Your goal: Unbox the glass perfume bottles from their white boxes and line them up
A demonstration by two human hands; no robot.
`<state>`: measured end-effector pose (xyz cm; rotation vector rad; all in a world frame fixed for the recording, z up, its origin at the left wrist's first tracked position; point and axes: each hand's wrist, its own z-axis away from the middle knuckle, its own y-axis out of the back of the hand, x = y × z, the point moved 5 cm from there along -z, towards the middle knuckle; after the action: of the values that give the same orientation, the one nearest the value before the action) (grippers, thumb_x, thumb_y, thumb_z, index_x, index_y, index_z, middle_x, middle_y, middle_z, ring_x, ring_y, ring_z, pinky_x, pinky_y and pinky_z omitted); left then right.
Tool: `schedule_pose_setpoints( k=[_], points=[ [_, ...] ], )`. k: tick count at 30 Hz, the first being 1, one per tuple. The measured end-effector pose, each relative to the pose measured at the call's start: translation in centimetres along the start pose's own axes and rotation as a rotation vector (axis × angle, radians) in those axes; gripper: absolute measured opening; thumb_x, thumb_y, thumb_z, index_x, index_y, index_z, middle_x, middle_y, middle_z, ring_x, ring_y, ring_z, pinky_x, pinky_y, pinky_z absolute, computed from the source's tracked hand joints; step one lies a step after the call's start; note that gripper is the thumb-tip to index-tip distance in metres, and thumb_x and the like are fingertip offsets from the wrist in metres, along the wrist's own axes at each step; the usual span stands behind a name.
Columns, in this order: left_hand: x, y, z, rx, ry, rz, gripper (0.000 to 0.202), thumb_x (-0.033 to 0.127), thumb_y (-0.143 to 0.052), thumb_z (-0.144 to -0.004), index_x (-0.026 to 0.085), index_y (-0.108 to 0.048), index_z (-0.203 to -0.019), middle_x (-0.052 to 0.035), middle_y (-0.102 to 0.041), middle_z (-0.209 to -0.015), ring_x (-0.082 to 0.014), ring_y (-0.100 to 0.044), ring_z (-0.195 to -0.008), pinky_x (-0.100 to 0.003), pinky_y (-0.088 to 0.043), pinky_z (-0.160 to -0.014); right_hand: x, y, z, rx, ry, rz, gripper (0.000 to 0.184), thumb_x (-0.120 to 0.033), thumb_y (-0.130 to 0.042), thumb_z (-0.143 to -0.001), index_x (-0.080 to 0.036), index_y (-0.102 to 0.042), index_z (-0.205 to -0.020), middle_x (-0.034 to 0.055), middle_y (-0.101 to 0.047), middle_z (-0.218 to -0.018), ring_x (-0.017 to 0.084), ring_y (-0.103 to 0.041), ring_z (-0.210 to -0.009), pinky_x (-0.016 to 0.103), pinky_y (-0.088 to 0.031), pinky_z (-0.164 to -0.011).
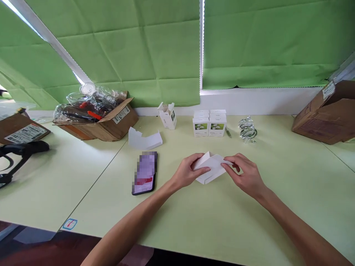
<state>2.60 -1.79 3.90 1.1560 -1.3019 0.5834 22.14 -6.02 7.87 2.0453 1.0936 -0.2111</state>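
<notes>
A white folded card piece (210,168) is held between my two hands, tilted a little above the table or resting on it; I cannot tell which. My left hand (189,170) grips its left side, thumb across the front. At its right corner, the thumb and fingers of my right hand (244,173) pinch the edge. Beyond my hands stand several small white boxes (208,127) with a green flower picture, packed together. An open white box (168,117) stands upright further left, flaps raised. Another white card piece (145,139) lies in front of it.
A phone (144,173) lies left of my hands. Clear coiled items (247,129) and a green pen-like stick (228,132) are right of the boxes. Cardboard boxes stand at the left (111,127) and right (323,118). A black stand (23,151) is at the far left.
</notes>
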Motion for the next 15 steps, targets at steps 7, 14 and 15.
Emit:
schedule_pose_setpoints(
  k=[7, 14, 15],
  points=[
    [-0.5, -0.5, 0.5, 0.071, -0.050, -0.407, 0.075, 0.046, -0.074, -0.081, 0.026, -0.041, -0.145, -0.0129, -0.053, -0.145, -0.0310, -0.057, -0.126, -0.041, -0.053, -0.097, 2.2, -0.5, 0.5, -0.085, -0.494, -0.269, 0.029, -0.050, -0.061, -0.090, -0.021, -0.063, -0.091, -0.0028, -0.061, -0.052, 0.014, -0.056, -0.043, 0.026, -0.043, -0.041],
    [-0.1, -1.2, 1.1, 0.106, -0.174, -0.648, 0.097, 0.051, -0.076, -0.076, 0.028, -0.025, -0.155, -0.0151, -0.039, -0.155, -0.0357, -0.048, -0.136, -0.046, -0.048, -0.106, 3.0, -1.0, 1.0, -0.157, -0.848, -0.576, 0.046, -0.060, -0.069, -0.080, -0.019, -0.062, -0.099, -0.0028, -0.060, -0.044, 0.015, -0.051, -0.036, 0.026, -0.041, -0.037],
    [0.0, -1.2, 1.1, 0.116, -0.163, -0.632, 0.094, 0.048, -0.074, -0.078, 0.027, -0.024, -0.156, -0.0151, -0.040, -0.155, -0.0354, -0.048, -0.136, -0.046, -0.047, -0.106, 2.9, -1.0, 1.0, -0.169, -0.865, -0.624, 0.047, -0.061, -0.069, -0.080, -0.019, -0.062, -0.101, -0.0025, -0.060, -0.045, 0.015, -0.053, -0.037, 0.026, -0.043, -0.039]
  ],
)
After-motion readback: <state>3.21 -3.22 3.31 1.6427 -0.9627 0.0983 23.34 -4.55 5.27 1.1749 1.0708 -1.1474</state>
